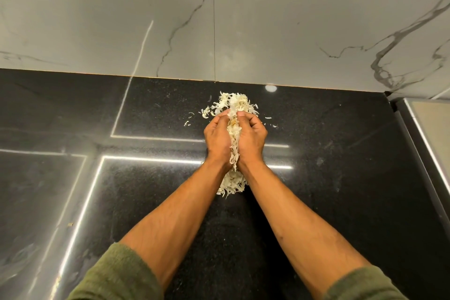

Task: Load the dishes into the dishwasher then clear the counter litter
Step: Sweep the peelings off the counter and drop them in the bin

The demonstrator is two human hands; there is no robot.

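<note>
A grey marble wall point(267, 19) with dark veins rises beyond the fingertips, meeting the black polished counter point(341, 165) along a straight seam. The counter spreads under and around both hands and mirrors bright strips of light to the left of the fingers and below them. At the far right, well apart from the fingers, a lighter panel point(428, 124) borders the counter.

Two bare forearms reach in from green sleeves point(117, 275) at the near edge. The left hand point(218, 139) and right hand point(249, 139) stand side by side, palms facing each other, with a heap of pale shredded peels point(234, 105) squeezed between them. The fingers of both hands are curled inward and clamped on the heap, knuckles up, fingertips nearly meeting over the top. Peels spill out past the fingertips toward the wall, and more hang down behind the wrists onto the counter.

A few loose scraps point(188, 120) lie just to the left of the left fingers, and a couple more sit just right of the right fingers.
</note>
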